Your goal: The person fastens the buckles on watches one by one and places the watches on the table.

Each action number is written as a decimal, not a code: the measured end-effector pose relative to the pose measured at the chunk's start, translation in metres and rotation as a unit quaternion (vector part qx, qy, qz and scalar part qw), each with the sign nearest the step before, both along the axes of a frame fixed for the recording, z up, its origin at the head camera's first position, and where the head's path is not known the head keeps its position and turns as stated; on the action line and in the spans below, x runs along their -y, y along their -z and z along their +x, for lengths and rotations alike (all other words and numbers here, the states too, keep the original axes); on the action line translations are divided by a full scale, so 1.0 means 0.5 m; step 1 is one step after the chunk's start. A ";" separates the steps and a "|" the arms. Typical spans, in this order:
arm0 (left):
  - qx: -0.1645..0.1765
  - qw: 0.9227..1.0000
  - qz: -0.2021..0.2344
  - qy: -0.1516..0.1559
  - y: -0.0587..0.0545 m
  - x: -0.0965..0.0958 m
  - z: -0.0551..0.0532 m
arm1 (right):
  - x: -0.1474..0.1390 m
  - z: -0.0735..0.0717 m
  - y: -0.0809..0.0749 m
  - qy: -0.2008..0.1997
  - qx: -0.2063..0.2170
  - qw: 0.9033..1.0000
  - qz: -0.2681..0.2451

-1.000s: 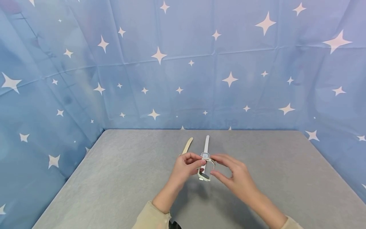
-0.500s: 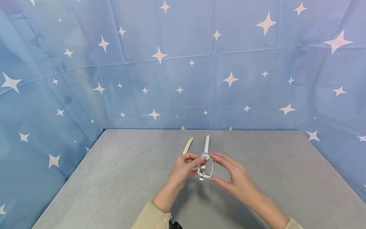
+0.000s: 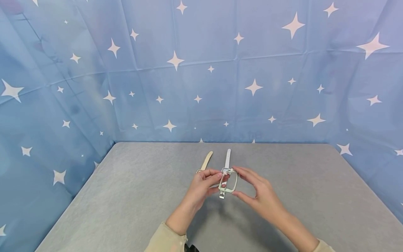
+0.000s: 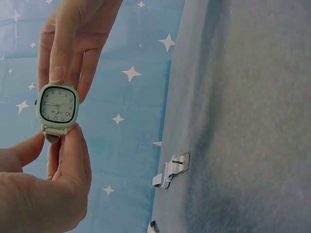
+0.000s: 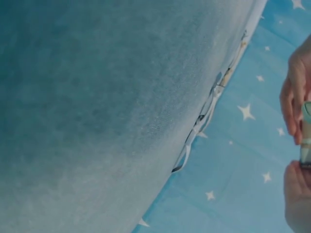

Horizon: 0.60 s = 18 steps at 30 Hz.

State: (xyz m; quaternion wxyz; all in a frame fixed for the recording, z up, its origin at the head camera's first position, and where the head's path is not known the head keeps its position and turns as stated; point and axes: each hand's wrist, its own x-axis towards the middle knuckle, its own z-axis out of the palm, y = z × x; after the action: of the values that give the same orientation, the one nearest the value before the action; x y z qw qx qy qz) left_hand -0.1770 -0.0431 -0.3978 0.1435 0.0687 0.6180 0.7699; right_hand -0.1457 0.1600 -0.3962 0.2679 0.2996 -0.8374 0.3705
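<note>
A pale green wristwatch (image 3: 227, 190) hangs above the table between both hands, its strap bent into a loop with the opening toward the head camera. The left hand (image 3: 203, 183) pinches the loop's left side between thumb and fingers. From the other side, the right hand (image 3: 259, 190) holds it by thumb and fingertips. In the left wrist view the rounded square dial (image 4: 58, 104) shows upside down, the right thumb (image 4: 57, 73) at the case edge and the left fingers at the strap beside the case. Only part of the watch (image 5: 305, 133) enters the right wrist view.
Behind the hands, a white watch (image 3: 227, 159) lies on the grey table (image 3: 141, 196), partly covered by the held one. To its left is a cream watch strap (image 3: 206, 161), its lower part hidden by the left hand. A blue star-printed cloth (image 3: 214, 87) hangs behind.
The held watch has turned, so its loop looks wider from the head camera and the dark patch inside it is out of sight. Both hands have stayed nearly in place.
</note>
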 end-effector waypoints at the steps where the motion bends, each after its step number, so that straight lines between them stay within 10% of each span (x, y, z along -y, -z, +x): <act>1: 0.001 1.000 0.001 0.001 0.000 0.000 0.000 | 0.000 0.000 -0.001 -0.001 0.000 1.000 -0.003; 18: 0.002 0.998 0.038 0.057 -0.012 -0.004 0.010 | -0.010 -0.010 0.000 -0.030 0.068 0.994 -0.077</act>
State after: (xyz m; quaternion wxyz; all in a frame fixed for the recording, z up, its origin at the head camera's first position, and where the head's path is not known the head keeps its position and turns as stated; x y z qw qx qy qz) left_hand -0.1720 -0.0412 -0.3919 0.1857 0.1075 0.5834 0.7833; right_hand -0.1505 0.1652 -0.3961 0.2216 0.2772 -0.8134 0.4609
